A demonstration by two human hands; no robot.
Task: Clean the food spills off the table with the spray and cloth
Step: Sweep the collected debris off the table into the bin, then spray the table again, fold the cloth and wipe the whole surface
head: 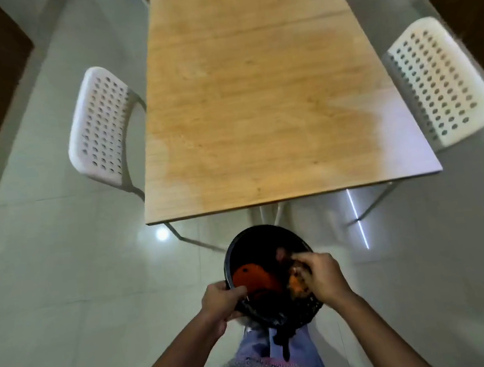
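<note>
The light wooden table stretches away in front of me, and its top shows a faint damp sheen with no objects on it. Below its near edge I hold a round black bin over the floor. My left hand grips the bin's left rim. My right hand reaches inside at the right, fingers pinched on a brownish crumpled lump; whether this is cloth or food I cannot tell. An orange piece lies inside the bin. No spray bottle is in view.
A white perforated chair stands at the table's left side and another at its right. White table legs show under the near edge. Glossy pale floor tiles surround everything, and dark doors flank both sides.
</note>
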